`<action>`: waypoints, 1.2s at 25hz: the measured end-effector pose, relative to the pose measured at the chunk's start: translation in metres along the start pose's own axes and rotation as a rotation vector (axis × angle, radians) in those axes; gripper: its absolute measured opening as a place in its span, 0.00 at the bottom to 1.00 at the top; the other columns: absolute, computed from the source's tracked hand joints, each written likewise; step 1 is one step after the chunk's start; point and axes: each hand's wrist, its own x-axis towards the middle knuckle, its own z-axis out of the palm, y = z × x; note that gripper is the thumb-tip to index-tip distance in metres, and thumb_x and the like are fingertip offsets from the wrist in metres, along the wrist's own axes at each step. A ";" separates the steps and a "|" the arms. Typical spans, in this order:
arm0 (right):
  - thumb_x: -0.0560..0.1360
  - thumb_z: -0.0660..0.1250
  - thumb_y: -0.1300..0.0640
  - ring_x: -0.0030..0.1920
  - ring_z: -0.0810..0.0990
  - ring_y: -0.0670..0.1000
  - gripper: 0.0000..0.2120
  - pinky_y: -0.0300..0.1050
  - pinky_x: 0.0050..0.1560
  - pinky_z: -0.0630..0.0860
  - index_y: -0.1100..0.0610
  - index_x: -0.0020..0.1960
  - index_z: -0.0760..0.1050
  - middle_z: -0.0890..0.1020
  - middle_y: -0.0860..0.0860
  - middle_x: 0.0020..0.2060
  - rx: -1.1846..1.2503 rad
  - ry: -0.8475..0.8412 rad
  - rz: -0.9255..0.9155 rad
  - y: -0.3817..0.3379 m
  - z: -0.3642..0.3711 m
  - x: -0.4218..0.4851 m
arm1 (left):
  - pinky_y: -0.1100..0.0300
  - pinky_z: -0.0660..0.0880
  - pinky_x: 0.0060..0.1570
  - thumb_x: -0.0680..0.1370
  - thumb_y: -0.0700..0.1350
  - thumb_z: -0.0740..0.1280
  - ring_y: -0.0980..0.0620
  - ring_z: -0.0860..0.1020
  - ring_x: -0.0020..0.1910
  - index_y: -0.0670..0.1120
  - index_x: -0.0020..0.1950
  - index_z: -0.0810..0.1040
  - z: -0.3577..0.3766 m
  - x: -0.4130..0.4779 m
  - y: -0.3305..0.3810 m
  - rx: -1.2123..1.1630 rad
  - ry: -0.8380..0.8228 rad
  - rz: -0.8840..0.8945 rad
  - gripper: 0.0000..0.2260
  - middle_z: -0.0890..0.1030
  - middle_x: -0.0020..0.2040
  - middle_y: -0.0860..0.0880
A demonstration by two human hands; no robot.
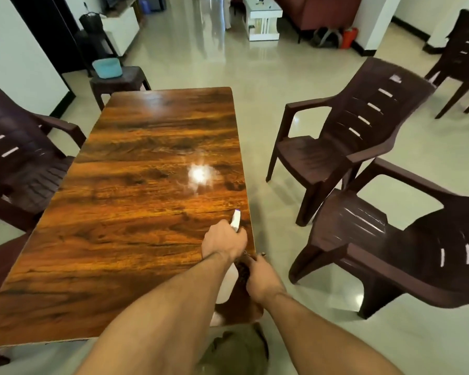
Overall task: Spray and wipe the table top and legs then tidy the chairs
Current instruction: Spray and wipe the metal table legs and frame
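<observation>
The fingers of the left hand (pixel 224 239) are curled round the neck of a white spray bottle (pixel 235 221); whether one finger rests on the trigger is hidden behind the knuckles. Just behind it, the right hand (pixel 261 278) is clenched on a dark, mottled bundle (pixel 243 269), probably the wiping cloth, though blur keeps me from being sure. Both hands sit over the near right corner of the wooden table top (pixel 146 212), the right one at its very edge. The step in hand looks like spraying the top. The nozzle is close to the right edge, so it should turn inward a little, so that the mist lands on wood and not on the tiled floor (pixel 255 77). Short bursts laid in a row down the length would serve better than one soaked patch, with the cloth following while the surface is wet. The bottle's head points away from the person, toward the far end and a touch to the right. Its pale body seems to trail back under the left forearm, so its long axis lies roughly along the table's own, which runs straight away from the person. Brown plastic chairs stand pulled out on both sides, one at the left (pixel 25 163) and two at the right (pixel 349 131), not yet tidied.
</observation>
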 end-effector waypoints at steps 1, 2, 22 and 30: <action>0.77 0.58 0.65 0.64 0.76 0.57 0.29 0.52 0.65 0.74 0.43 0.73 0.68 0.72 0.49 0.69 -0.029 -0.019 -0.037 0.003 -0.009 0.019 | 0.52 0.77 0.48 0.78 0.54 0.64 0.41 0.82 0.49 0.45 0.55 0.80 0.005 0.014 0.009 -0.012 0.015 -0.030 0.15 0.84 0.51 0.44; 0.76 0.58 0.65 0.63 0.76 0.58 0.29 0.52 0.64 0.75 0.42 0.72 0.69 0.71 0.49 0.69 -0.046 -0.037 -0.069 0.004 -0.018 0.031 | 0.52 0.77 0.48 0.77 0.54 0.64 0.40 0.82 0.50 0.45 0.54 0.80 0.006 0.024 0.016 -0.028 0.021 -0.055 0.15 0.84 0.52 0.44; 0.78 0.63 0.63 0.60 0.75 0.58 0.20 0.52 0.63 0.76 0.53 0.69 0.72 0.67 0.55 0.65 -0.695 -0.309 -0.484 -0.034 -0.156 0.332 | 0.47 0.85 0.46 0.74 0.52 0.66 0.43 0.85 0.40 0.43 0.53 0.80 -0.025 0.239 0.088 -0.515 0.110 -0.386 0.15 0.85 0.43 0.43; 0.79 0.60 0.62 0.63 0.73 0.59 0.20 0.54 0.64 0.75 0.50 0.70 0.71 0.69 0.55 0.65 -0.592 -0.287 -0.445 -0.063 -0.251 0.572 | 0.50 0.82 0.53 0.77 0.53 0.68 0.41 0.83 0.51 0.42 0.61 0.80 -0.042 0.455 0.181 -0.481 0.162 -0.530 0.19 0.84 0.54 0.42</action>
